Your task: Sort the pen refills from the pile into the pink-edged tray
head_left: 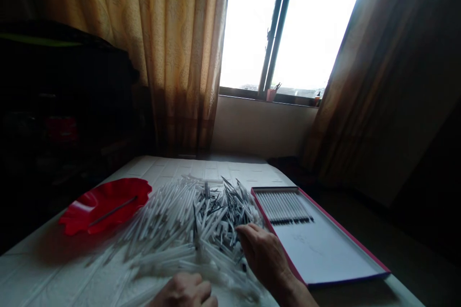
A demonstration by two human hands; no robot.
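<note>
A large heap of clear, thin plastic tubes (169, 211) that look like pen barrels covers the middle of the table. Dark, slim pieces resembling pen refills (234, 201) are mixed in at its right side. Over that right edge, my right hand (264, 252) has its fingers pressed together; whatever may be in them is hidden. My left hand (185, 291) is curled closed at the bottom edge, in front of the heap, its grip out of sight. Right of the heap lies a shallow red-edged box (324, 249) with a row of pale pens with black ends (286, 206).
On the left, a red wavy-rimmed plate (84, 204) holds one slim dark stick (113, 211). A white brick-patterned cover lies on the table (43, 278). Behind stand tan curtains (180, 57) and a bright window (313, 24), with a small pink cup (271, 94) on the sill.
</note>
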